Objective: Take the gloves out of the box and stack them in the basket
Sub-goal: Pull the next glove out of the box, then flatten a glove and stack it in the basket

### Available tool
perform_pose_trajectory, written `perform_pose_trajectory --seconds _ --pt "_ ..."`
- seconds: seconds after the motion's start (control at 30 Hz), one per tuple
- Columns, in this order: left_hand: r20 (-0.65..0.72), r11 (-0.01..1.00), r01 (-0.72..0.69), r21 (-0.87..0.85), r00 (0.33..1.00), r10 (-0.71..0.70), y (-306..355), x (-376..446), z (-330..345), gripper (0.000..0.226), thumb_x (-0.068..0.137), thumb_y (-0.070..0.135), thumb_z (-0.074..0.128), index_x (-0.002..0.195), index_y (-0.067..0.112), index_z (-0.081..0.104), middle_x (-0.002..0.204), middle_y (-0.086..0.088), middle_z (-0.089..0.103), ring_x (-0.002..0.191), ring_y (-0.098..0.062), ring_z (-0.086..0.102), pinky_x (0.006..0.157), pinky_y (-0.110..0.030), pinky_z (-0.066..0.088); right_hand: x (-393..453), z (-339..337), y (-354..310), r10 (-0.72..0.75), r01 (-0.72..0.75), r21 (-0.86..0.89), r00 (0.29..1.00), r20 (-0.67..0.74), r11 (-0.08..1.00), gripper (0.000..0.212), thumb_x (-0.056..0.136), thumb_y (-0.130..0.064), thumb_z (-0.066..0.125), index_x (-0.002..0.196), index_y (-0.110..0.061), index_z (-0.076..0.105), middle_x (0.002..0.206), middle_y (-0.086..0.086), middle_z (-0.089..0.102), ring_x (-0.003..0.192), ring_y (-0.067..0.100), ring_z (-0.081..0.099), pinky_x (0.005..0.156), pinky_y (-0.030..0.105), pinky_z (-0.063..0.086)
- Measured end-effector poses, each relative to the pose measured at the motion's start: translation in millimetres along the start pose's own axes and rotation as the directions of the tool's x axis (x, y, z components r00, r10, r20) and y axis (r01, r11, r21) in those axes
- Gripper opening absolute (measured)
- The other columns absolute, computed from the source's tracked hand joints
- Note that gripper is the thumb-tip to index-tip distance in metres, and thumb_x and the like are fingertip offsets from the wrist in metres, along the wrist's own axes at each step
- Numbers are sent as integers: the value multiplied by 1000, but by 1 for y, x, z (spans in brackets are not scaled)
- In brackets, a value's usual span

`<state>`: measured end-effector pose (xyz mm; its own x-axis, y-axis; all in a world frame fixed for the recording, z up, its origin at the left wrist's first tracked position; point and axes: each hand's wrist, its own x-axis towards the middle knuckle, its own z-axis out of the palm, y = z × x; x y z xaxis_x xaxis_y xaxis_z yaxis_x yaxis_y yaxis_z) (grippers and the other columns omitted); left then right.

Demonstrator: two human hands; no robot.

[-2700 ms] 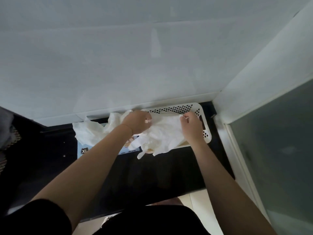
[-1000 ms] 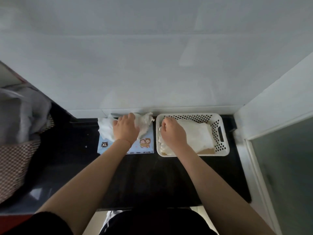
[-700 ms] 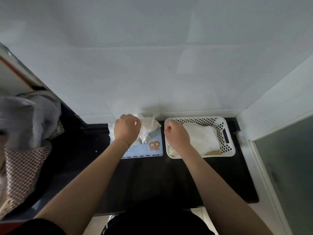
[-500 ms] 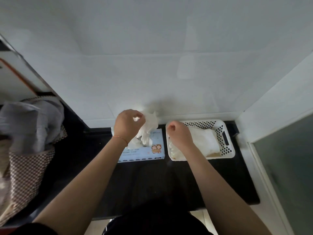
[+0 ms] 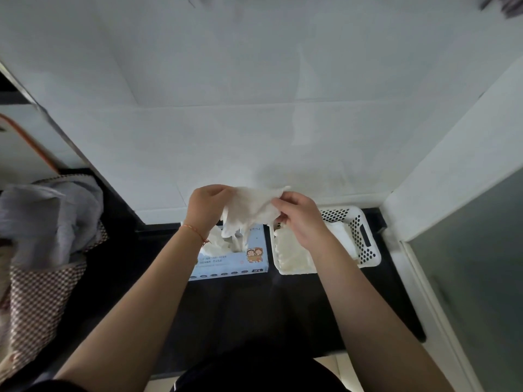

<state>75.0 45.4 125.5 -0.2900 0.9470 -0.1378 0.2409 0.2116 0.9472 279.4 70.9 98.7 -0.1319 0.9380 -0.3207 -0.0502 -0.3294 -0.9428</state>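
Both hands, the left hand [image 5: 204,206] and right hand [image 5: 300,215], pinch one thin white crumpled glove [image 5: 250,210] stretched crosswise above the pale blue cardboard box [image 5: 235,264], its fingers dangling boxward, the white perforated plastic basket [image 5: 365,241] lying just right of that box, nearer the right hand.

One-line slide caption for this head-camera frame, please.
Both the left hand and right hand hold a glove above the box, beside the basket of stacked gloves.
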Motion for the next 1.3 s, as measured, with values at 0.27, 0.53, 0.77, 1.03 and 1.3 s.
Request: perform_pose_trajectory --seconds 0.27,0.53,0.77,1.03,1.3 --pt "-106 962 160 223 985 -139 -30 8 -11 14 93 20 59 100 18 71 98 -1 69 86 -20 62 69 -24 47 -5 4 -13 -7 7 5 1000 -9 1000 10 89 -5 67 94 -14 69 84 2 63 73 15 57 65 27 48" --pt "52 962 169 216 982 -184 -20 4 -7 32 93 34 57 115 12 66 115 -1 65 107 -22 60 97 -42 47 -14 12 -38 -81 84 -24 992 101 996 23 87 -2 60 84 -22 70 80 0 53 68 12 42 58 24 32" --pt "512 888 357 -289 842 -172 6 -7 9 57 80 54 60 121 14 64 110 -6 72 93 -20 68 86 -33 52 -18 5 -48 -121 51 263 959 256 963 24 72 0 53 78 -16 69 78 5 56 79 24 52 64 32 40" --pt "552 788 405 -464 828 -100 7 -7 17 14 85 25 68 80 15 59 70 2 56 68 -15 55 74 -29 46 -26 -14 -50 -96 0 353 962 255 936 23 70 -2 51 80 -17 66 87 11 56 80 26 57 62 29 44" --pt "548 998 -62 -16 834 61 41 -15 16 5 90 18 70 89 14 74 76 3 66 73 -10 59 76 -27 45 -40 -37 -52 -110 162 -323 979 173 933 71 84 -28 76 139 -50 37 142 -9 39 130 11 43 95 30 43"
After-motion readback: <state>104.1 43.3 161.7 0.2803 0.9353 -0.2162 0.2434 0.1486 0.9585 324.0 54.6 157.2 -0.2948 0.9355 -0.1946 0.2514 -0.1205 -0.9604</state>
